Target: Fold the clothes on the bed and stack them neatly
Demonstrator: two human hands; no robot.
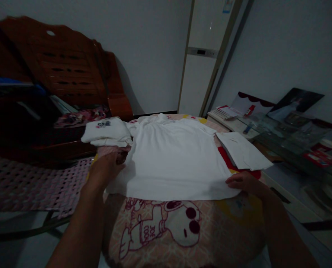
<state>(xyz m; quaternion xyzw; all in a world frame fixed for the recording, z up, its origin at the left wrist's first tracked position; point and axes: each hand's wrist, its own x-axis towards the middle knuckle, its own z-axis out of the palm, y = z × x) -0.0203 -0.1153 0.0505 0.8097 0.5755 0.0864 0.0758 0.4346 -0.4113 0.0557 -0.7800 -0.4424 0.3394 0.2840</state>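
Note:
A white T-shirt (177, 160) lies spread on a round surface covered by a patterned cloth (210, 230), its hem toward me. My left hand (107, 167) is at the shirt's left edge, fingers apart and bent, with the fingertips partly in shadow. At the lower right corner, my right hand (244, 182) has its fingers closed on the shirt's edge. Beyond my left hand sits a folded white garment (108, 132) with a small dark print. Another folded white garment (242, 150) rests past my right hand, near the cloth's edge.
A wooden bench (68, 70) with clothes on it stands at the left, behind a pink woven seat (40, 182). On the right is a glass-topped cabinet (283, 134) holding papers and a photo. A tall white air conditioner (199, 70) stands by the wall.

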